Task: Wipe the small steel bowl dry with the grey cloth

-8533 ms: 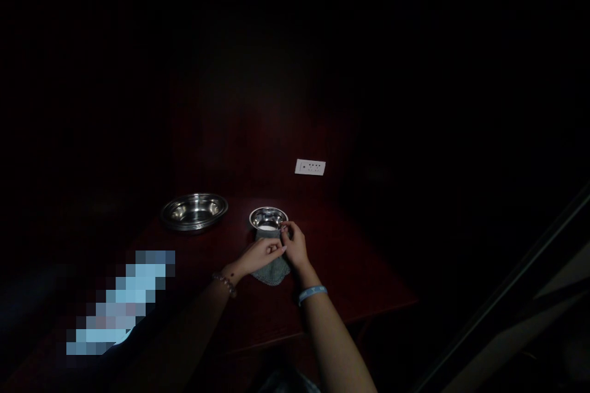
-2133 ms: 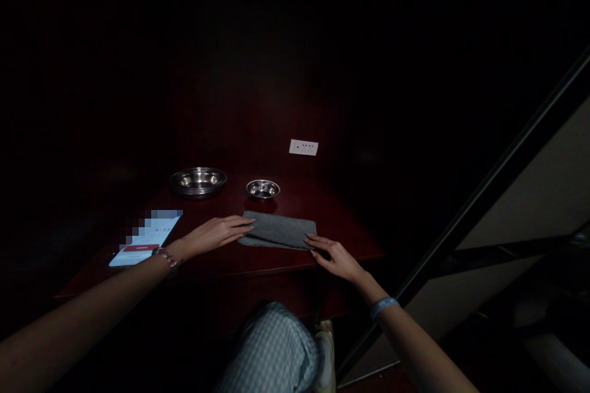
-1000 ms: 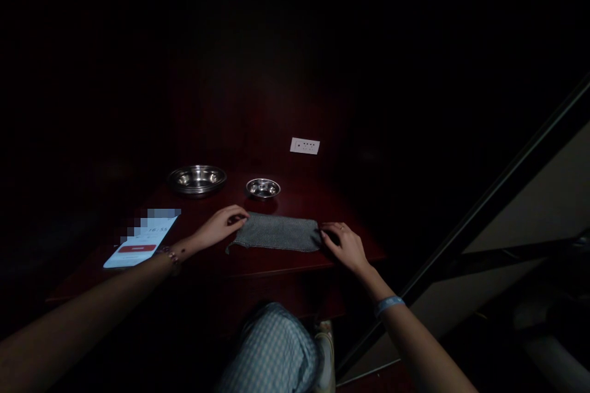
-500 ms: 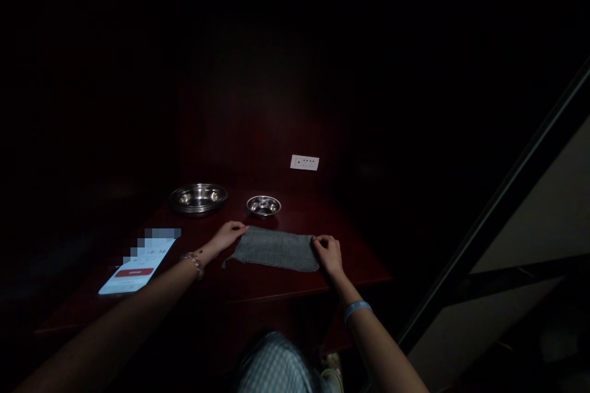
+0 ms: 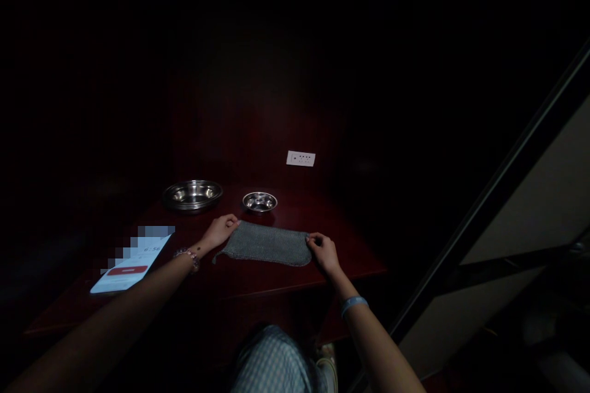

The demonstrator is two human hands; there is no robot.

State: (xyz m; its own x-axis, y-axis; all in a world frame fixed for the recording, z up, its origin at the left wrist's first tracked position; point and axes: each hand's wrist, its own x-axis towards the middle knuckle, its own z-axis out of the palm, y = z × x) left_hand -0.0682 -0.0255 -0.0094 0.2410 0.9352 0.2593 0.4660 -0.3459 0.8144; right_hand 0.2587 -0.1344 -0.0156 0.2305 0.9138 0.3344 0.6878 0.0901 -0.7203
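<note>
A grey knitted cloth (image 5: 270,244) is stretched out nearly flat over the dark red table (image 5: 258,282), and a short tail of yarn hangs off its lower left corner. My left hand (image 5: 222,230) pinches the upper left corner. The upper right corner is pinched between the thumb and fingers of my right hand (image 5: 323,252). Just beyond the cloth stands a small shiny metal bowl (image 5: 260,202). Whether the cloth touches the tabletop, I cannot tell.
Wide metal dishes (image 5: 192,196), seemingly stacked, sit at the back left. A lit phone (image 5: 131,267) lies left of my left forearm. On the back wall is a white socket plate (image 5: 301,158). A dark-framed panel (image 5: 507,196) slants along the right side.
The whole view has shifted slightly, so everything appears a little further left and higher. Both hands keep their hold on the cloth's corners, which looks much the same.
</note>
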